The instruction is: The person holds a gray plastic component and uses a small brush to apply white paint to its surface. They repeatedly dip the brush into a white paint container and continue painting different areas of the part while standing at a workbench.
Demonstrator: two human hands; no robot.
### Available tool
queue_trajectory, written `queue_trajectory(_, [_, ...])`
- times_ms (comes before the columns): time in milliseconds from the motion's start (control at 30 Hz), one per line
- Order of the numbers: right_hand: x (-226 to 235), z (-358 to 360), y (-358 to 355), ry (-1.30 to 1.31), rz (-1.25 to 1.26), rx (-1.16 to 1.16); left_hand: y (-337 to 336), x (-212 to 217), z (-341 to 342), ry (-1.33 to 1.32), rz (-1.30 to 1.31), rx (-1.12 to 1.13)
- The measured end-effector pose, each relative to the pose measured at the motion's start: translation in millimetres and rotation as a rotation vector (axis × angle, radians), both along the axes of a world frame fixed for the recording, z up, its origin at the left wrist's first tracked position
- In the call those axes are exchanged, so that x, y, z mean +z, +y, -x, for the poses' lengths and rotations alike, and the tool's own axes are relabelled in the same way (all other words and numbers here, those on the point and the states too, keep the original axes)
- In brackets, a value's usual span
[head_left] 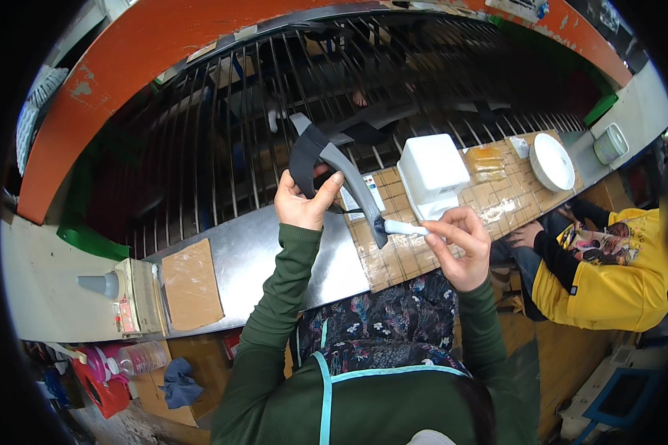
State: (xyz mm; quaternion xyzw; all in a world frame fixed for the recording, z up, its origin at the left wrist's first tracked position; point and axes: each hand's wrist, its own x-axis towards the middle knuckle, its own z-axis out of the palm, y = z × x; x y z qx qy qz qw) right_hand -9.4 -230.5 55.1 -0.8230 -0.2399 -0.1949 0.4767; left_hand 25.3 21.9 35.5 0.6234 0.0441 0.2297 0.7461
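Observation:
My left hand [301, 200] grips a curved black and grey strip piece [351, 176], thumb on top, above the near edge of the bench. The strip's lower end hangs down to the right. In my right hand [462, 243], pinched between thumb and fingertips, is a short white stick-like tool [405, 228]. The tool's far end meets the dark lower end of the strip; its tip is too small to make out. Just beyond my right hand stands a white box-shaped container [432, 172].
Across the bench, metal bars [200, 163] carry more grey and black pieces [378, 119]. Cardboard [393, 263] covers the bench's right part, with yellowish blocks [486, 163] and a white bowl [552, 163]. A brown board [192, 285] lies left. A person in yellow [616, 274] sits right.

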Motion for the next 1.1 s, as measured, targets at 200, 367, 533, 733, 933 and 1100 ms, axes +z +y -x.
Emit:
queue_trajectory(200, [8.6,-8.0,8.1,-0.122,0.028,-0.027,2.8,9.2,-6.3,0.096,0.081,-0.046])
queue_trajectory(367, [19.5,-18.6,15.8,-0.244,0.068,-0.032,12.0,15.1,-15.5,0.244,0.134,-0.112])
queue_trajectory(533, [34.7,-29.9,24.2,-0.347,0.110,-0.015,22.8,22.4,-27.4,0.420,0.222,-0.231])
queue_trajectory(733, [51.1,-41.6,33.2,-0.412,0.151,0.020,34.6,35.4,-39.1,0.628,0.177,-0.304])
queue_trajectory(933, [59.8,-49.2,38.4,-0.478,0.185,0.064,41.3,50.6,-40.4,0.730,0.226,-0.360])
queue_trajectory(1100, [62.7,-50.6,39.2,-0.518,0.216,0.088,44.7,54.6,-38.1,0.727,0.275,-0.400])
